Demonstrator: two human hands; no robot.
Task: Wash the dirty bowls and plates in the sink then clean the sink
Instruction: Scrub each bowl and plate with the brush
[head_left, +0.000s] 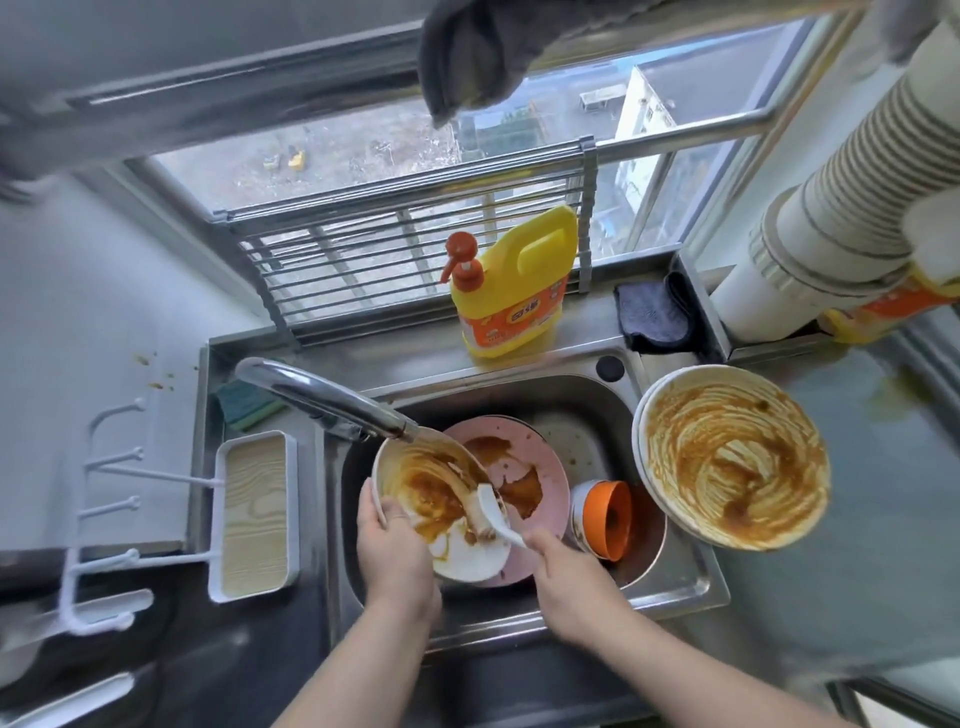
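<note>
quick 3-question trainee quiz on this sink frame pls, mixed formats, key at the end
1. True or false: the left hand grips the rim of the white bowl under the faucet.
2. What does the right hand hold? A) green sponge B) white spoon C) detergent bottle
3. Fill in: the large sauce-smeared bowl sits on the sink's ___ edge, outside the basin.

Key:
1. True.
2. B, the white spoon, its head in the bowl. The green sponge lies behind the faucet and the yellow detergent bottle stands on the back ledge, both untouched.
3. Right.
</note>
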